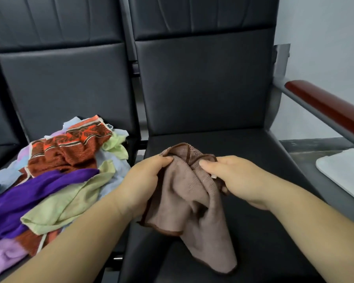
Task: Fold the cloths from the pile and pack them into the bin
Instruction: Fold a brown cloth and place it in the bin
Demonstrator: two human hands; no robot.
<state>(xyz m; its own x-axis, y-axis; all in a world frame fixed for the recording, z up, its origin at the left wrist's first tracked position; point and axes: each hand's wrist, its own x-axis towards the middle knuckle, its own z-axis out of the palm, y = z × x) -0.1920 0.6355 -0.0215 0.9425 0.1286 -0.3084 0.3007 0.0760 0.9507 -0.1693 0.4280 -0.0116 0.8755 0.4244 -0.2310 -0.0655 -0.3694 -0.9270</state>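
A brown cloth [189,203] with a darker hem hangs crumpled over the black seat [253,156] in front of me. My left hand [145,180] pinches its upper left edge and my right hand [231,178] pinches its upper right edge, thumbs on top. On the seat to the left lies the pile of cloths [55,176]: a rust-red patterned towel, a purple cloth, pale green, light blue and lilac ones. A white rim at the right edge may be the bin [343,172]; only a corner of it shows.
Two black padded chairs stand side by side with a gap [139,148] between their seats. A grey metal armrest with a red-brown top [327,109] runs along the right side. A pale wall is behind it.
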